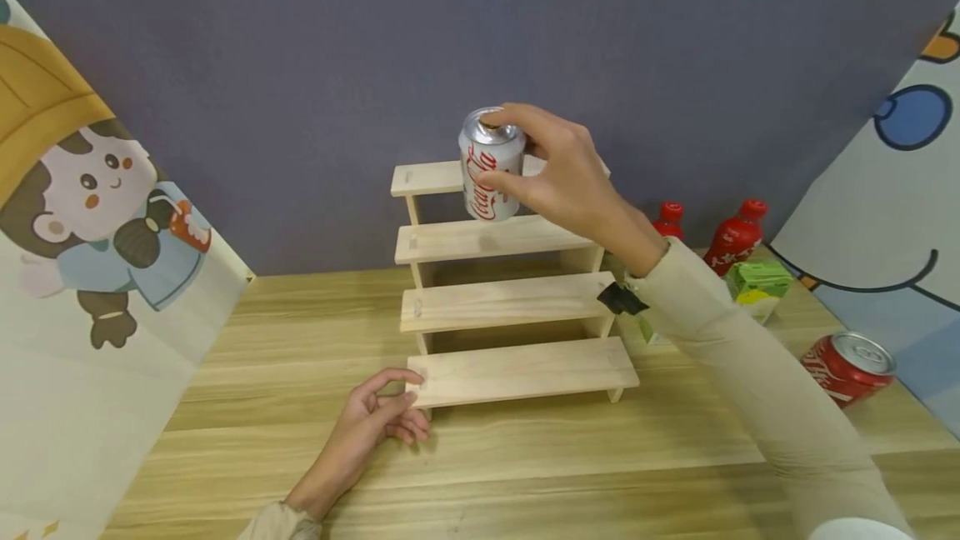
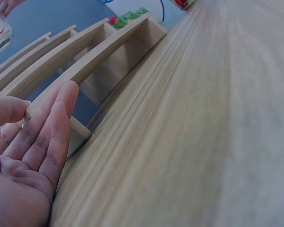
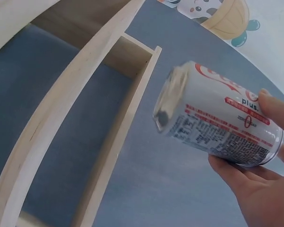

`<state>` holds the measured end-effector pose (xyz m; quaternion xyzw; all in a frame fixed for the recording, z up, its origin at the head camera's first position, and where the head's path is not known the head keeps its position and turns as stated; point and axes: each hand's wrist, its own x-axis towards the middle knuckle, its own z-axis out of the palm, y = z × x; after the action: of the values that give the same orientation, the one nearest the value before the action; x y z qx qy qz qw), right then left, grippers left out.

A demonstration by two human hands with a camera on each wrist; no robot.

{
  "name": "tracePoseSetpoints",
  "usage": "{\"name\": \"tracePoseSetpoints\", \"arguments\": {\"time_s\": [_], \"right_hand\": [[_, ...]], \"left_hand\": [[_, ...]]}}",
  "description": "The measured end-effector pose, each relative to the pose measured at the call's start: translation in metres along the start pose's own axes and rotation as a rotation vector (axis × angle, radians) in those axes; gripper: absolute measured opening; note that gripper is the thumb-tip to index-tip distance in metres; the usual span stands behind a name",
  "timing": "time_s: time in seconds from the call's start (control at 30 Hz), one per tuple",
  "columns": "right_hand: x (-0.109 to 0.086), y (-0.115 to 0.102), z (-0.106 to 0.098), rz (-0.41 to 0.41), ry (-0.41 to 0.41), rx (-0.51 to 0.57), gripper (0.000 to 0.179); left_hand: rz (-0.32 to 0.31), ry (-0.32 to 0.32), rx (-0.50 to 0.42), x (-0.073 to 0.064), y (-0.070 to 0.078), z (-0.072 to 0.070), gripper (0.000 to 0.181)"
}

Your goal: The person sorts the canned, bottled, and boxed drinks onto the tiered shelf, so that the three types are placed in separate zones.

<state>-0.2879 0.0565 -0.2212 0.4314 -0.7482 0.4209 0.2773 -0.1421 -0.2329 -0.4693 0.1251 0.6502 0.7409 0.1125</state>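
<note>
My right hand (image 1: 558, 169) grips a white soda can (image 1: 491, 169) with red lettering near its top. In the head view the can is upright and overlaps the upper steps of a pale wooden tiered shelf (image 1: 517, 302). The right wrist view shows the can's base and printed side (image 3: 222, 116), with thumb and fingers on either side. At the shelf's lowest step, my left hand (image 1: 378, 415) pinches the left end between thumb and fingers. The left wrist view shows that thumb and the fingers (image 2: 57, 137) at the step's corner.
On the wood-grain table (image 1: 315, 340), to the right of the shelf, stand red-capped bottles (image 1: 737, 236), a green carton (image 1: 757, 286) and a red soda can (image 1: 847, 369). A grey-blue wall (image 1: 315, 65) rises behind, with cartoon-printed panels (image 1: 97, 215) on both sides.
</note>
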Motion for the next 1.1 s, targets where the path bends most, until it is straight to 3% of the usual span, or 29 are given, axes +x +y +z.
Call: {"name": "tracePoseSetpoints", "arguments": {"time_s": [0.23, 0.57, 1.1], "right_hand": [[0.022, 0.009, 0.019, 0.045, 0.087, 0.019, 0.049], [0.048, 0.037, 0.043, 0.102, 0.123, -0.017, 0.049], [0.057, 0.049, 0.065, 0.203, 0.143, -0.018, 0.052]], "left_hand": [[-0.007, 0.001, 0.003, 0.001, 0.0, 0.0, 0.035], [-0.01, -0.013, -0.01, 0.002, 0.0, -0.001, 0.032], [0.02, -0.043, -0.028, -0.001, 0.002, -0.003, 0.032]]}}
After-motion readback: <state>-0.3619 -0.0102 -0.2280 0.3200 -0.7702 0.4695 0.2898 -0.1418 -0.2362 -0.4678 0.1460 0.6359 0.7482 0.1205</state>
